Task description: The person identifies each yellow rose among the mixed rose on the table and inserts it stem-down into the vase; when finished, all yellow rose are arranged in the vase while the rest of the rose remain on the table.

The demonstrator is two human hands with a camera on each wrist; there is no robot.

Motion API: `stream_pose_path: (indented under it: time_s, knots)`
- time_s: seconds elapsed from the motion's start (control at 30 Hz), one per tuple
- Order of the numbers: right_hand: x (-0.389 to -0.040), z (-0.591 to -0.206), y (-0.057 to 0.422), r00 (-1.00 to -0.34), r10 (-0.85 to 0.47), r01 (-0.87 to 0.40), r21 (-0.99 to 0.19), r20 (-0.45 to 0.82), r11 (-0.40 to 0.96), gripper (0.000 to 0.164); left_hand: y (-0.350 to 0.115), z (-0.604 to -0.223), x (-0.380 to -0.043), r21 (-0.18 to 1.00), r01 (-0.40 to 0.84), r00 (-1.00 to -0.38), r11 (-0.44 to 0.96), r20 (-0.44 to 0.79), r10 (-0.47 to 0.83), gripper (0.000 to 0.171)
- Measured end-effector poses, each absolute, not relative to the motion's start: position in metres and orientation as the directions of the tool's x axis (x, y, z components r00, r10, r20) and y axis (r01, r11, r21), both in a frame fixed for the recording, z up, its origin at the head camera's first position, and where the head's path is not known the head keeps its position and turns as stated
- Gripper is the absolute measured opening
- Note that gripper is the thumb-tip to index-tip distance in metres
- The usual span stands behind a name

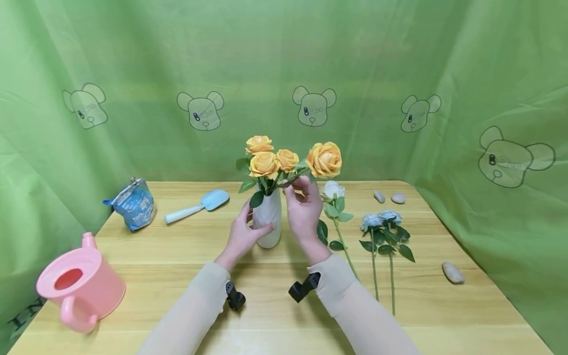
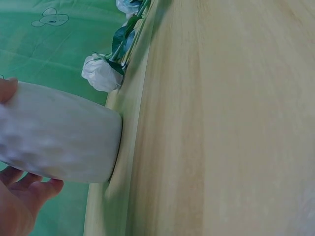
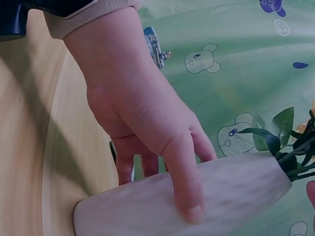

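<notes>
A white textured vase (image 1: 267,217) stands upright on the table and holds several yellow-orange roses (image 1: 265,164) with green leaves. My left hand (image 1: 244,231) grips the vase's side. In the right wrist view the left thumb and fingers (image 3: 184,187) wrap round the vase (image 3: 236,189); the left wrist view shows its base (image 2: 93,142) at the tabletop. Up by the vase's mouth, my right hand (image 1: 303,212) pinches the stem of a larger yellow-orange rose (image 1: 325,160), which leans out to the right. Only a fingertip (image 3: 311,191) of this hand shows in the right wrist view.
Right of the vase lie a white rose (image 1: 333,190), two pale blue roses (image 1: 380,220) and several stones (image 1: 452,272). On the left are a pink watering can (image 1: 95,283), a blue bag (image 1: 135,204) and a light blue trowel (image 1: 199,207). Green curtains (image 1: 284,59) surround the wooden table (image 1: 266,315).
</notes>
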State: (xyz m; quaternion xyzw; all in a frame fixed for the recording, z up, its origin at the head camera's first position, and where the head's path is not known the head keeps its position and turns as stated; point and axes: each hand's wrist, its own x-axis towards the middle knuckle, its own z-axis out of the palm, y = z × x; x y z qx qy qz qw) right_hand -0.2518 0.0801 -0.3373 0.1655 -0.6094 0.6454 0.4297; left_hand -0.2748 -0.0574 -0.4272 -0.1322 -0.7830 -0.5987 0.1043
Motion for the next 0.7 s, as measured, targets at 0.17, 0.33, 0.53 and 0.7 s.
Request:
stream_pose_path:
  time_s: [0.17, 0.33, 0.53, 0.7]
  knots:
    - [-0.256, -0.339, 0.075, -0.601, 0.361, -0.735, -0.671, 0.713, 0.102, 0.013, -0.059, -0.428, -0.275, 0.906, 0.341, -0.94, 0.25, 0.331, 0.082, 0.08]
    - [-0.25, -0.328, 0.07, -0.626, 0.341, -0.699, -0.698, 0.701, 0.153, 0.013, -0.061, -0.429, -0.276, 0.897, 0.36, -0.933, 0.258, 0.349, 0.087, 0.079]
    - [-0.249, -0.32, 0.07, -0.667, 0.282, -0.666, -0.721, 0.69, 0.19, 0.01, -0.061, -0.428, -0.276, 0.891, 0.363, -0.932, 0.272, 0.352, 0.089, 0.079]
    - [-0.253, -0.326, 0.071, -0.69, 0.246, -0.654, -0.732, 0.681, 0.19, 0.01, -0.061, -0.405, -0.258, 0.899, 0.346, -0.938, 0.269, 0.328, 0.109, 0.077]
